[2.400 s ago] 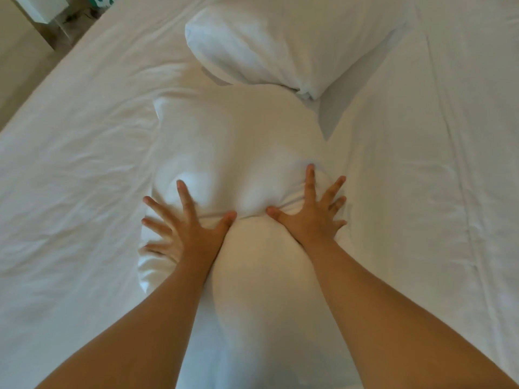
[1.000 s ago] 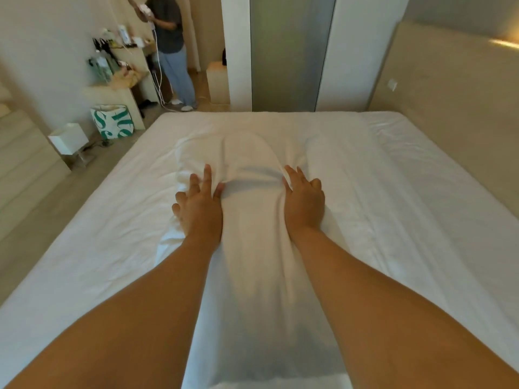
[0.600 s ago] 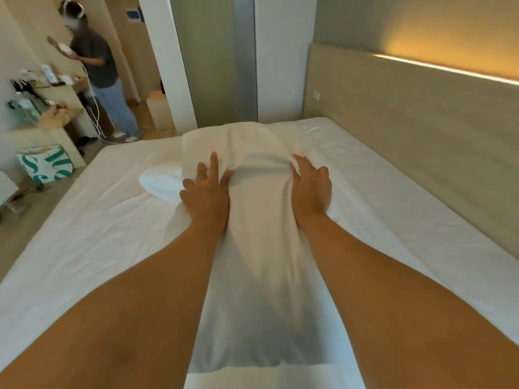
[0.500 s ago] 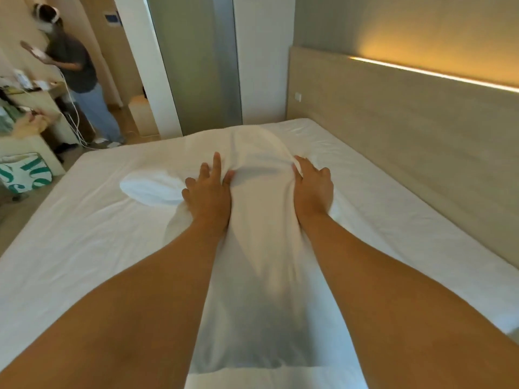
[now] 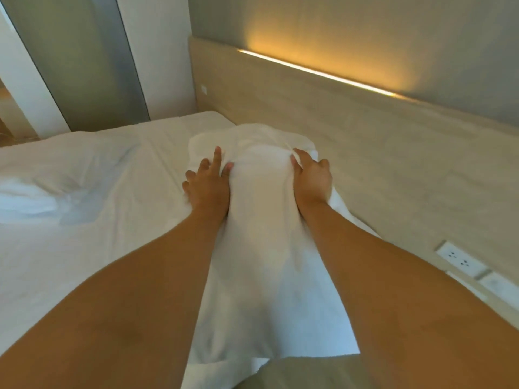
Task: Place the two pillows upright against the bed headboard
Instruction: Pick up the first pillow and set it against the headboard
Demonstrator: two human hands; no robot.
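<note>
I hold a white pillow (image 5: 261,237) lengthwise in front of me, lifted off the bed. My left hand (image 5: 209,183) grips its left side and my right hand (image 5: 311,175) grips its right side, fingers dug into the fabric. The pillow's far end lies close to the light wooden headboard (image 5: 365,153), which runs along the right. The second white pillow (image 5: 28,200) lies flat on the bed at the left edge, blurred.
The white bed sheet (image 5: 98,248) spreads out to the left. A lit strip (image 5: 317,71) glows along the headboard's top. Wall sockets (image 5: 460,261) sit low on the headboard at the right. A grey panel and white wall (image 5: 84,66) stand behind the bed.
I have swung the pillow to the right, from the middle of the bed towards the headboard. My hands keep the same hold. The person at the desk has left the view.
</note>
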